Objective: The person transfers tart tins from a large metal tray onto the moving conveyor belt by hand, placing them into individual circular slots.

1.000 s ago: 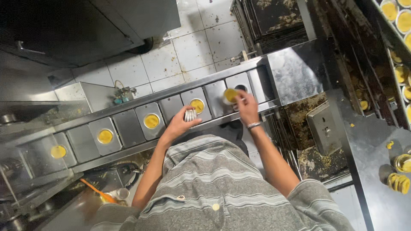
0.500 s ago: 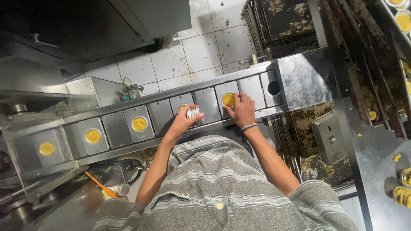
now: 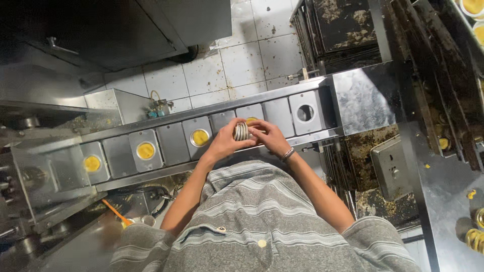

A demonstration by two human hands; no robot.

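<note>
A short stack of small metal cups (image 3: 241,131) sits between the two hands, held over the metal conveyor (image 3: 171,143) that runs slantwise across the view. The left hand (image 3: 225,142) wraps around the stack from the left, fingers curled over its near side; the right hand (image 3: 265,135) meets it from the right, fingertips touching the stack's end. Both hands are closed in on the cups and close together, nearly touching each other. The stack lies on its side, its long axis roughly along the line of the conveyor, the cup rims showing as thin upright rings. Just behind the stack a yellow-filled cup (image 3: 250,120) sits in a conveyor plate. Further left, plates carry filled cups (image 3: 200,137), while an empty round hole (image 3: 305,113) shows in the plate to the right
</note>
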